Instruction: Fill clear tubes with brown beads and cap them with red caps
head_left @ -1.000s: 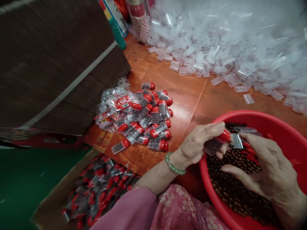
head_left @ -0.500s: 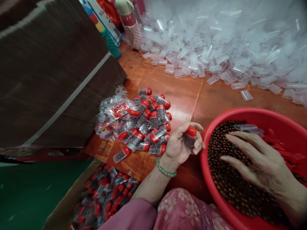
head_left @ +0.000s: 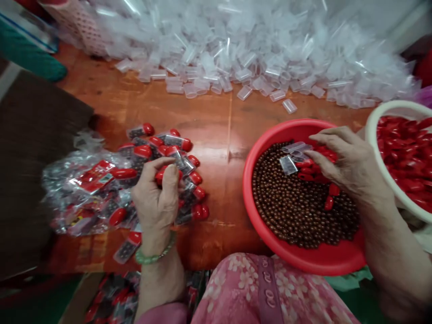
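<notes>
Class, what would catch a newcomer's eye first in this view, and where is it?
The red basin of brown beads stands out right of centre, the right hand above it. Across the back spreads a heap of clear plastic sleeves. Toward the left, the left hand is at a pile of red-capped containers.

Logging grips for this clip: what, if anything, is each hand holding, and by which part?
Left hand: a red-capped tube, by its red cap, between thumb and forefinger. Right hand: by clear tubes; whether it holds one cannot be told.
</notes>
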A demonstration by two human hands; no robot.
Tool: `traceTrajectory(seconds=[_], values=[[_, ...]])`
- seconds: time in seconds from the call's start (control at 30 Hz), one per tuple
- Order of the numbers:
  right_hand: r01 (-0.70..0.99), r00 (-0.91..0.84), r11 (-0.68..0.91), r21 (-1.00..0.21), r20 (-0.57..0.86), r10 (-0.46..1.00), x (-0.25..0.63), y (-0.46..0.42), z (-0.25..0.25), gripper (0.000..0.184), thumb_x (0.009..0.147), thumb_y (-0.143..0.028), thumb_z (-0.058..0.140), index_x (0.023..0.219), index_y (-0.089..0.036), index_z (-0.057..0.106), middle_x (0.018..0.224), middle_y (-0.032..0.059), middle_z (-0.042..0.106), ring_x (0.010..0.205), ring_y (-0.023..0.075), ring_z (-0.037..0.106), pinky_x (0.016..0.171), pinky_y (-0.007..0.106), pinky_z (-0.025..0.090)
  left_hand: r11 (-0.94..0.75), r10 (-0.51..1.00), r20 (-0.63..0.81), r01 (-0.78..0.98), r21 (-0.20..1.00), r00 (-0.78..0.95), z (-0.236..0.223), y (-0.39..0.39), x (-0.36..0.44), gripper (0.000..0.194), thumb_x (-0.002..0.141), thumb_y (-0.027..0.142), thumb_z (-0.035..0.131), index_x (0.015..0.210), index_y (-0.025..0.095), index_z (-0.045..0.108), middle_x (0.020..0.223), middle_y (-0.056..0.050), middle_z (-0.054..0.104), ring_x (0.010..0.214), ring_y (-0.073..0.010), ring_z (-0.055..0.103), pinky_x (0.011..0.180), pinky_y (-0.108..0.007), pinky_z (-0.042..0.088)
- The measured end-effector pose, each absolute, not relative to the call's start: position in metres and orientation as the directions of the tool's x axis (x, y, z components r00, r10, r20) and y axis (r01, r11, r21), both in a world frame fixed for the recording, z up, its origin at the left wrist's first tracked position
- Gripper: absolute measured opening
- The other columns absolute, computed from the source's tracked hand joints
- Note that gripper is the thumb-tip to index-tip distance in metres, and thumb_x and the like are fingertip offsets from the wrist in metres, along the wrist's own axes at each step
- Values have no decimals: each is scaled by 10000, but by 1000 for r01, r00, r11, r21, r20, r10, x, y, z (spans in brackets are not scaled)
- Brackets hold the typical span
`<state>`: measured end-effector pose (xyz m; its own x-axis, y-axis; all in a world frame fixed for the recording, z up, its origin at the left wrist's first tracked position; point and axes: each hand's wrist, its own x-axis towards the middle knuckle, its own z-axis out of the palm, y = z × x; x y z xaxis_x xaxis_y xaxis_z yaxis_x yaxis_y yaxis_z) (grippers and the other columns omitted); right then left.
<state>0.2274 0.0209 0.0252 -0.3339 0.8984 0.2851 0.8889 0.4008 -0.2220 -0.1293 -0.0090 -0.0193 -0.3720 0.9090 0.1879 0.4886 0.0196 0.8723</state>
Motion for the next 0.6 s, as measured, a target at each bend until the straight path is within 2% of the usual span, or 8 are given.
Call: traceTrajectory(seconds=[0.07, 0.1, 0.17, 0.23, 0.27, 0.37, 0.47, 0.6], values=[[875, -394, 420, -240, 149, 907, 229, 23, 20, 241, 981, -295, 533, 1158, -209, 671, 1122, 142, 696, 1017, 302, 678, 929, 488, 571, 120, 905, 257, 782, 611, -339, -23, -2, -154, 332, 950, 473, 546, 1148, 252, 692, 828, -19, 721, 859, -247, 728, 797, -407, 547], [869, -432, 438, -232, 77, 898, 227, 24, 16, 242, 978, -283, 524, 1129, -175, 678, 1111, 147, 697, 1008, 305, 676, 922, 484, 569, 141, 891, 308, 850, 507, -332, -27, 3, -165, 361, 951, 464, 532, 1202, 245, 672, 960, -53, 748, 1011, -317, 718, 893, -496, 534], [876, -459, 446, -182, -35, 888, 223, 27, 8, 269, 981, -262, 494, 1138, -135, 672, 1146, 161, 685, 1050, 316, 662, 943, 478, 551, 85, 894, 371, 908, 409, -251, -36, 11, -181, 437, 925, 445, 578, 1311, 241, 610, 1242, -92, 709, 1242, -410, 617, 1036, -627, 460], [893, -444, 430, -134, -101, 890, 219, 31, 1, 315, 993, -238, 456, 1216, -121, 645, 1194, 170, 661, 1086, 310, 649, 949, 457, 535, -37, 880, 448, 917, 398, -159, -46, 16, -186, 515, 882, 434, 662, 1354, 244, 587, 1411, -92, 624, 1343, -447, 526, 1108, -672, 401], [896, -440, 426, -124, -123, 890, 217, 34, -2, 339, 998, -236, 448, 1264, -124, 626, 1204, 169, 652, 1081, 299, 649, 939, 439, 532, -94, 857, 498, 909, 406, -133, -50, 17, -183, 532, 863, 432, 692, 1351, 243, 597, 1429, -87, 612, 1347, -450, 520, 1118, -673, 398], [890, -455, 433, -144, -201, 868, 215, 41, -6, 359, 1004, -265, 479, 1314, -142, 611, 1191, 154, 638, 1011, 251, 657, 894, 375, 516, -223, 835, 541, 839, 496, -98, -50, 11, -152, 505, 899, 409, 666, 1370, 238, 601, 1386, -74, 648, 1302, -385, 578, 1118, -603, 447], [892, -452, 418, -175, -298, 841, 212, 45, -7, 300, 995, -317, 533, 1179, -124, 669, 1093, 141, 643, 935, 230, 653, 842, 337, 488, -392, 874, 483, 674, 626, 60, -38, -4, -99, 405, 967, 332, 581, 1357, 223, 600, 1358, -78, 668, 1286, -286, 619, 1120, -476, 502], [879, -475, 406, -249, -398, 785, 200, 34, -6, 228, 997, -300, 539, 985, -116, 673, 997, 123, 654, 896, 216, 637, 809, 304, 451, -576, 812, 518, 510, 639, 268, -28, -21, -38, 334, 970, 218, 561, 1296, 159, 602, 1366, -147, 652, 1332, -265, 595, 1123, -486, 508]])
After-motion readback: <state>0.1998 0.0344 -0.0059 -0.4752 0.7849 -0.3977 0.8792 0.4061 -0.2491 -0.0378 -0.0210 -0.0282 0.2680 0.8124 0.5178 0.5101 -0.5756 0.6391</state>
